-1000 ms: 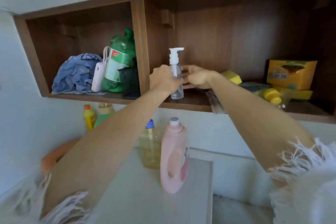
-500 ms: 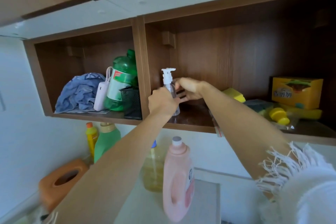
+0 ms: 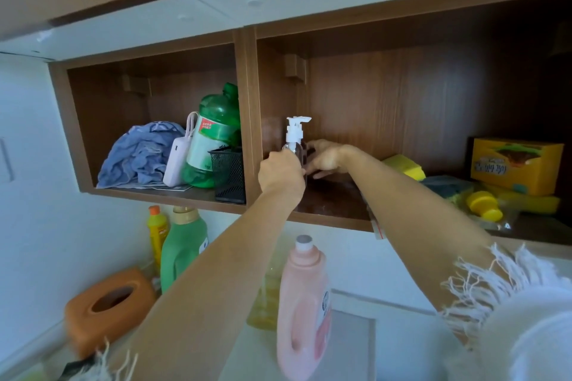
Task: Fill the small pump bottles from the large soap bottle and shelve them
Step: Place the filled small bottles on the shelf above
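Between the earlier frame and now, both hands are pushing farther into the right compartment of the wall shelf (image 3: 328,219), and the view is tilting upward so the shelf sits lower in it. I am keeping the left hand (image 3: 280,175) curled around the lower body of the small pump bottle (image 3: 294,145), which is standing upright near the front left corner of that compartment, just right of the wooden divider (image 3: 247,120). Whether its base is already touching the shelf floor I cannot tell; the hand is hiding it.

The right hand (image 3: 325,158) is resting just beside the bottle on its far right side. Its fingers (image 3: 309,168) are reaching toward the bottle, but I cannot tell whether they are pinching anything.

Handling notes:
- The bottle is clear, thin-walled plastic; I am judging it light and slightly squeezable, so a moderate hold on the body is sufficient.
- The white pump head (image 3: 295,127) is tall and makes the bottle top-heavy; I am avoiding lifting by the nozzle.
- Soap residue could be making the wall slippery.

The large pink soap bottle (image 3: 305,303) is standing capped on the counter below.
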A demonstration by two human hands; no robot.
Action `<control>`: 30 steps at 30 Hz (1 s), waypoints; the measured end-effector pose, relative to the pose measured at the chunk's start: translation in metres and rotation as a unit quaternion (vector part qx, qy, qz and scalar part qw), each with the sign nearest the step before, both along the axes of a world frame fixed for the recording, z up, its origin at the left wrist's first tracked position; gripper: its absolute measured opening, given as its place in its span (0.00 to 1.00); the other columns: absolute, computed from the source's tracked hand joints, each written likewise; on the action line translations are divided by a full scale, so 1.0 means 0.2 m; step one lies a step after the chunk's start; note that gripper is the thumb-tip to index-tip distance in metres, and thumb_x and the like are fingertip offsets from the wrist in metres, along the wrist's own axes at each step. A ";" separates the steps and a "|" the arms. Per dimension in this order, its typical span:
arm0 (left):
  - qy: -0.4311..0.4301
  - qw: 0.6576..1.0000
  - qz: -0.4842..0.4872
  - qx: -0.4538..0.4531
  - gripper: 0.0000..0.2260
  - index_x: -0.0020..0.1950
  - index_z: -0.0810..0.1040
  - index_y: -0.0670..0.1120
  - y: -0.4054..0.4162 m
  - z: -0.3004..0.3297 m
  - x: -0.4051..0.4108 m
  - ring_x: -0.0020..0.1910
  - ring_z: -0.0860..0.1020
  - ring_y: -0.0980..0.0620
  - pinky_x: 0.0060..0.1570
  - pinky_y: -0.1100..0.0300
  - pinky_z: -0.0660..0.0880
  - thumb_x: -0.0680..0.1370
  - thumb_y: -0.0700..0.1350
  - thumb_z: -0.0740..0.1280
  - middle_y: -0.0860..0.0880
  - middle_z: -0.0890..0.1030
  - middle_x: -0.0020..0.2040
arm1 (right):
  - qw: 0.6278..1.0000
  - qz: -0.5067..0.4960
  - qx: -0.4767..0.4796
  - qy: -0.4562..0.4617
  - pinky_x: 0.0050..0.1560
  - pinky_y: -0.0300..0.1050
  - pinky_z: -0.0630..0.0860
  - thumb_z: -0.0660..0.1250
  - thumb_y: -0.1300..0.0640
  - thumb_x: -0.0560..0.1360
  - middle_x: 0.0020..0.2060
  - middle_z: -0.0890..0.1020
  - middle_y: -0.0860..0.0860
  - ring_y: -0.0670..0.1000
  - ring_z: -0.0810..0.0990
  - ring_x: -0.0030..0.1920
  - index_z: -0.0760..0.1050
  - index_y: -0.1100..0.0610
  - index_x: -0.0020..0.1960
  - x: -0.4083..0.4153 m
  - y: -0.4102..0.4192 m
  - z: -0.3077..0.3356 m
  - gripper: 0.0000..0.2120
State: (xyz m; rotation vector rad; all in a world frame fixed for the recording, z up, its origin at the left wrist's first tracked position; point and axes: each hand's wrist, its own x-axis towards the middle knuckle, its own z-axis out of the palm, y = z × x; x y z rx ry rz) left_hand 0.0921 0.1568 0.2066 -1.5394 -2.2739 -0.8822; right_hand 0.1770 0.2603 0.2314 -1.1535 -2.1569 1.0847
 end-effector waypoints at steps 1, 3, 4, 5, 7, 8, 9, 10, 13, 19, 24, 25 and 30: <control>0.012 1.000 0.005 -0.007 0.15 0.62 0.74 0.40 0.01 0.00 0.00 0.55 0.79 0.39 0.41 0.52 0.75 0.80 0.47 0.66 0.40 0.79 0.55 | 1.000 -0.005 0.004 -0.001 0.55 0.44 0.78 0.71 0.68 0.72 0.50 0.80 0.52 0.50 0.79 0.54 0.67 0.56 0.67 0.00 0.01 0.00 0.27; 0.042 0.999 0.017 -0.021 0.13 0.65 0.72 0.39 0.04 -0.01 0.01 0.56 0.78 0.39 0.43 0.52 0.75 0.81 0.42 0.62 0.40 0.79 0.57 | 1.000 -0.016 0.020 -0.015 0.50 0.41 0.79 0.69 0.69 0.73 0.55 0.79 0.55 0.51 0.79 0.55 0.68 0.58 0.66 0.00 0.03 0.01 0.24; 0.050 0.998 0.022 -0.029 0.14 0.67 0.71 0.39 0.06 -0.01 0.02 0.57 0.78 0.40 0.45 0.52 0.76 0.81 0.40 0.61 0.40 0.79 0.58 | 0.999 -0.023 0.030 -0.023 0.46 0.40 0.80 0.69 0.68 0.73 0.55 0.79 0.56 0.51 0.79 0.53 0.69 0.58 0.67 0.00 0.04 0.01 0.24; 0.052 0.998 0.026 -0.036 0.15 0.68 0.70 0.39 0.07 -0.02 0.02 0.57 0.78 0.40 0.47 0.51 0.76 0.82 0.40 0.59 0.40 0.78 0.58 | 0.998 -0.032 0.040 -0.031 0.44 0.39 0.80 0.70 0.67 0.73 0.54 0.80 0.56 0.50 0.80 0.52 0.69 0.59 0.68 0.00 0.04 0.02 0.25; 0.042 0.998 0.028 -0.041 0.14 0.67 0.71 0.40 0.09 -0.03 0.02 0.56 0.78 0.40 0.47 0.51 0.77 0.82 0.40 0.59 0.40 0.79 0.57 | 0.996 -0.051 0.057 -0.038 0.44 0.40 0.80 0.71 0.66 0.73 0.51 0.81 0.56 0.51 0.81 0.50 0.68 0.59 0.69 -0.01 0.06 0.02 0.26; 0.040 0.998 0.027 -0.039 0.14 0.66 0.71 0.40 0.12 -0.03 0.02 0.56 0.79 0.40 0.46 0.51 0.78 0.82 0.40 0.59 0.40 0.79 0.56 | 0.995 -0.061 0.065 -0.038 0.46 0.42 0.81 0.72 0.66 0.72 0.50 0.81 0.56 0.51 0.81 0.51 0.68 0.59 0.69 0.00 0.07 0.03 0.27; 0.040 0.998 0.027 -0.040 0.13 0.66 0.71 0.40 0.14 -0.03 0.02 0.55 0.79 0.40 0.46 0.51 0.78 0.82 0.41 0.60 0.40 0.79 0.56 | 0.995 -0.066 0.069 -0.037 0.47 0.43 0.81 0.72 0.66 0.72 0.51 0.81 0.56 0.52 0.81 0.51 0.68 0.59 0.69 0.00 0.08 0.03 0.28; 0.040 0.998 0.028 -0.042 0.14 0.66 0.70 0.40 0.15 -0.03 0.02 0.55 0.79 0.40 0.46 0.50 0.78 0.82 0.41 0.60 0.40 0.79 0.56 | 0.994 -0.068 0.073 -0.037 0.47 0.44 0.81 0.72 0.67 0.71 0.53 0.80 0.57 0.53 0.81 0.52 0.68 0.59 0.70 -0.01 0.09 0.03 0.29; 0.032 0.998 0.027 -0.044 0.13 0.66 0.72 0.40 0.20 -0.02 0.03 0.56 0.79 0.40 0.49 0.49 0.79 0.82 0.42 0.61 0.40 0.78 0.57 | 0.988 -0.090 0.114 -0.047 0.48 0.44 0.81 0.73 0.67 0.70 0.55 0.79 0.57 0.55 0.81 0.52 0.70 0.59 0.68 0.00 0.11 0.04 0.29; 0.014 0.998 0.012 -0.053 0.14 0.66 0.72 0.40 0.22 -0.01 0.04 0.57 0.79 0.40 0.47 0.50 0.78 0.82 0.44 0.62 0.40 0.78 0.58 | 0.968 -0.145 0.189 -0.078 0.58 0.49 0.77 0.72 0.64 0.71 0.59 0.77 0.58 0.57 0.79 0.57 0.72 0.60 0.65 0.02 0.10 0.05 0.23; 0.029 0.998 -0.047 -0.015 0.18 0.62 0.74 0.40 0.07 -0.03 0.01 0.54 0.79 0.39 0.46 0.51 0.76 0.80 0.51 0.64 0.40 0.80 0.55 | 0.972 -0.158 0.169 -0.036 0.52 0.45 0.78 0.68 0.64 0.74 0.65 0.74 0.57 0.56 0.76 0.62 0.65 0.55 0.72 0.08 0.00 0.06 0.28; 0.043 0.997 -0.066 0.001 0.17 0.61 0.74 0.40 0.02 -0.03 -0.01 0.53 0.79 0.38 0.46 0.51 0.75 0.80 0.51 0.64 0.39 0.80 0.54 | 0.974 -0.160 0.161 -0.015 0.47 0.43 0.78 0.66 0.64 0.75 0.64 0.75 0.57 0.56 0.77 0.60 0.66 0.55 0.71 0.10 -0.04 0.06 0.26; 0.022 0.985 -0.166 0.038 0.14 0.59 0.75 0.42 -0.31 -0.09 -0.09 0.57 0.78 0.39 0.52 0.50 0.72 0.80 0.50 0.63 0.43 0.83 0.51 | 0.965 -0.166 0.183 0.094 0.55 0.46 0.77 0.65 0.64 0.74 0.50 0.82 0.54 0.50 0.78 0.49 0.74 0.56 0.61 0.17 -0.36 -0.02 0.16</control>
